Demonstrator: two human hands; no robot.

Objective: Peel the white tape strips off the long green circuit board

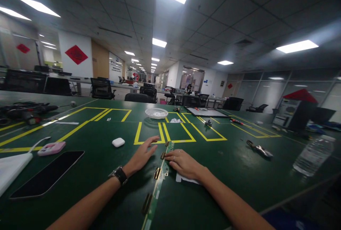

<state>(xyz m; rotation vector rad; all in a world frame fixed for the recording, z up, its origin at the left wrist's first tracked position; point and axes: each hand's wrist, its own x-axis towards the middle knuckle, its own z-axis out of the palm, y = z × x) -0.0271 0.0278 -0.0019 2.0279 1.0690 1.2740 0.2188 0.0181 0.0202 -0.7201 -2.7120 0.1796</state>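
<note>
A long narrow green circuit strip (157, 184) with brass-coloured tabs lies on the green table, running from the near edge toward the middle. My left hand (141, 155), a watch on its wrist, lies flat on the table just left of the strip with fingers stretched out. My right hand (183, 162) rests on the strip's far part, fingers pressed down on it, a ring on one finger. Under my right wrist lies a small white paper (183, 179).
A white earbud case (118, 142), a pink device (51, 148), a dark phone (48, 176) and a white pad (10, 169) lie left. A white basket (156, 113) sits farther back, pliers (259, 148) and a water bottle (313, 156) right. Yellow tape boxes (176, 132) mark the table.
</note>
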